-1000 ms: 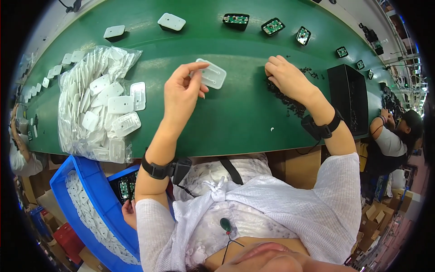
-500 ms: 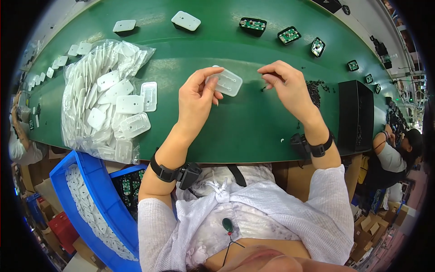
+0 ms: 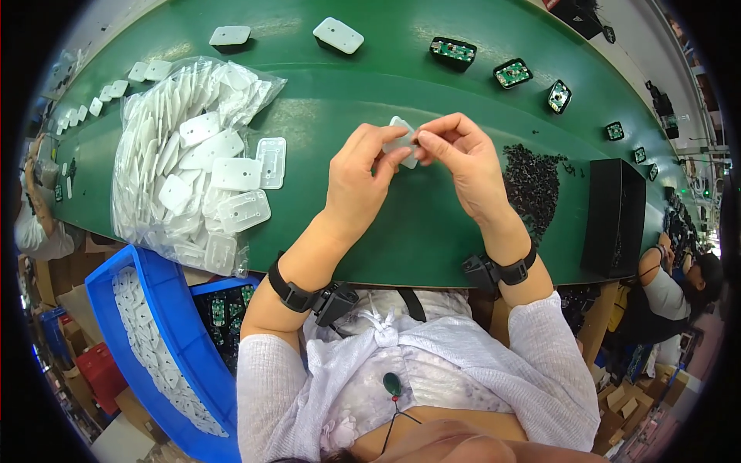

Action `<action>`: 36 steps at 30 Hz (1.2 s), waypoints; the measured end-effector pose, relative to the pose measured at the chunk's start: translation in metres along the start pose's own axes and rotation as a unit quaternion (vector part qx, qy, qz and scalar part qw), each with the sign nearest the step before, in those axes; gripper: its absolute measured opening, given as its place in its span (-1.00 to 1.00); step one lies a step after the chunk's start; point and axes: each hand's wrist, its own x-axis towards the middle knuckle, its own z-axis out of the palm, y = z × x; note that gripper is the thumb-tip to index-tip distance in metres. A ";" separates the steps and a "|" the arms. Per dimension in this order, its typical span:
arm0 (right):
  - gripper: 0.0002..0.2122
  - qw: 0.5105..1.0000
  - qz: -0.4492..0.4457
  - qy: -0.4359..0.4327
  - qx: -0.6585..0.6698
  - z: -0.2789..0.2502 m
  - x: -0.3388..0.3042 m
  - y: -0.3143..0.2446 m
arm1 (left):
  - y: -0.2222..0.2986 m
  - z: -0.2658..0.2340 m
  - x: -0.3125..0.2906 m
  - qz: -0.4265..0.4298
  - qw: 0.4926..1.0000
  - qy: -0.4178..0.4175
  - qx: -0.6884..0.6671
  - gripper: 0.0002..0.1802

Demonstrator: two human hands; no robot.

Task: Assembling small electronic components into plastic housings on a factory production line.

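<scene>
My left hand [image 3: 364, 166] is closed on a white plastic cover [image 3: 399, 126], which is tilted up above the green table and partly hidden by fingers. My right hand [image 3: 467, 158] meets it there, thumb and fingers pinched at the cover's right edge. A tiny dark bit shows at those fingertips; its shape is mostly hidden. To the right of my right hand lies a heap of small black parts [image 3: 531, 189]. Left of my left hand, a clear bag [image 3: 127, 174] spills many more white covers [image 3: 236, 174] onto the table.
Black housings with green circuit boards [image 3: 512, 73] stand in an arc at the far right. White-topped units [image 3: 338, 35] line the far left. A black box [image 3: 614, 220] stands at right. A blue bin [image 3: 166, 309] of white pieces sits below the table edge. People work at both sides.
My right hand has moved left to the cover, bringing a small black part to it. The cover has turned more edge-on, and both hands are now together.
</scene>
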 end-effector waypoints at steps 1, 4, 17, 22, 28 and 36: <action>-0.88 1.000 -0.003 -0.008 0.019 0.004 -0.001 0.001 | 0.001 0.000 0.000 -0.002 1.000 0.002 0.002 -0.84; -0.88 1.000 -0.024 -0.008 0.018 0.009 -0.002 0.005 | 0.003 -0.002 0.002 -0.008 1.000 0.006 0.019 -0.83; -0.93 0.884 -0.240 0.010 -0.401 0.003 -0.004 0.002 | 0.003 -0.004 -0.001 -0.076 0.997 -0.005 -0.030 -0.84; -0.94 0.918 -0.181 0.034 -0.350 0.004 -0.005 0.006 | 0.001 0.002 0.001 -0.170 0.955 0.019 -0.243 -0.85; -0.92 0.962 -0.119 0.037 -0.242 0.009 -0.003 0.017 | -0.002 -0.001 -0.001 -0.209 0.944 -0.023 -0.254 -0.87; -0.92 0.961 -0.101 0.038 -0.253 0.010 -0.004 0.020 | -0.003 0.000 -0.001 -0.088 0.983 -0.011 -0.164 -0.93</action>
